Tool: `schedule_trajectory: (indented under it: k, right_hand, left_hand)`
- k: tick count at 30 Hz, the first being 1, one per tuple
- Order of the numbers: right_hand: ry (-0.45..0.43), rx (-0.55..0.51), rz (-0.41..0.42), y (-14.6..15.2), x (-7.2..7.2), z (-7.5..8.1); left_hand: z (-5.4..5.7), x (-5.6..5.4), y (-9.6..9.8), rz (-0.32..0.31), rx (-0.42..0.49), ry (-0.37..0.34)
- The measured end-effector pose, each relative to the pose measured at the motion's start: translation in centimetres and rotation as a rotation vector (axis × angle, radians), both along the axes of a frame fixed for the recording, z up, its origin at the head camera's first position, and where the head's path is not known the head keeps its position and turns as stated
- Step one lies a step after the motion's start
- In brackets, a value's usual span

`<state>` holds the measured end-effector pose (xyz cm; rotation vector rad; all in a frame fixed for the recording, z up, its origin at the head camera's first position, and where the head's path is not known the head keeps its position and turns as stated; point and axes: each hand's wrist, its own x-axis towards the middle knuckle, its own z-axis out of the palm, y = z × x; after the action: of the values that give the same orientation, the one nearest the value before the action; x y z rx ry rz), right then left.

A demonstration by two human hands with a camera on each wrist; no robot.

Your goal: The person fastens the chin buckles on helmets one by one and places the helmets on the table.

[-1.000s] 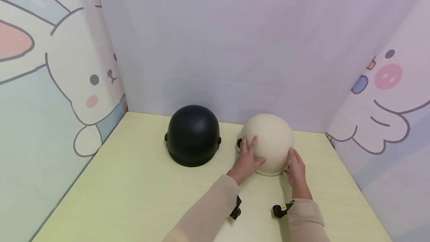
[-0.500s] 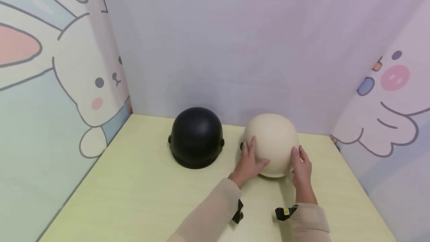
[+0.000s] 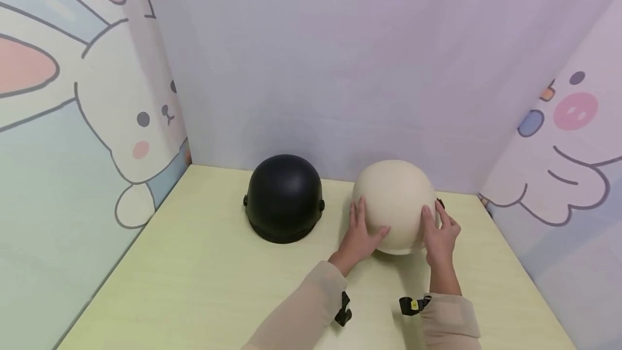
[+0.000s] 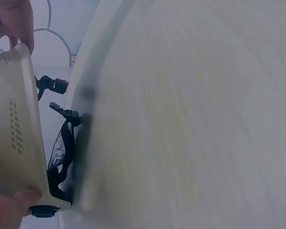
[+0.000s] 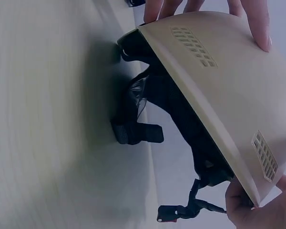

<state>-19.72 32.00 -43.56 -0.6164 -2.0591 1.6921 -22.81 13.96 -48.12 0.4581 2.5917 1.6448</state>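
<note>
A cream helmet [image 3: 394,201] is held between both hands, tilted so that its right side stands higher off the table. My left hand [image 3: 357,237] holds its left side, fingers spread on the shell and thumb at the front. My right hand [image 3: 441,239] grips the opposite side by the rim; in the right wrist view its thumb [image 5: 236,202] lies at the rim's edge. Slots show in the shell, and black straps [image 5: 128,129] with a buckle [image 4: 61,86] hang beneath. To the left, a black helmet [image 3: 284,199] sits on the table, untouched.
The pale yellow table [image 3: 204,285] meets a plain lilac curtain [image 3: 311,69] close behind the helmets. Cartoon-printed walls [image 3: 116,123] flank both sides. Small black cameras [image 3: 410,305] are strapped at both wrists.
The cream helmet's right side has risen and the helmet has shifted slightly right, with my right hand moving up and right. Its left knob has gone from sight. The head view has shifted a little.
</note>
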Motion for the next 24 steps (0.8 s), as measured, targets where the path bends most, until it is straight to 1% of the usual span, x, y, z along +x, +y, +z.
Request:
schedule_trajectory:
  k: [8,16,18,21,24]
  right_hand:
    - [0.016,0.141,-0.001,-0.6,0.1,1.4]
    - [-0.050,0.295,0.039,-1.5,0.5,4.2]
    - [-0.054,0.337,0.044,-1.7,0.5,4.8]
    - [-0.060,0.383,0.052,-2.0,0.5,5.6]
    - [-0.079,0.407,0.066,-2.2,0.6,6.1]
  left_hand:
    - [0.5,0.8,0.1,0.035,0.093,-0.041]
    - [1.1,2.0,0.1,0.046,0.232,-0.099]
    - [1.2,2.2,0.1,0.047,0.258,-0.111]
    - [1.3,2.5,0.0,0.048,0.290,-0.123]
    - [1.2,2.8,0.0,0.045,0.328,-0.138]
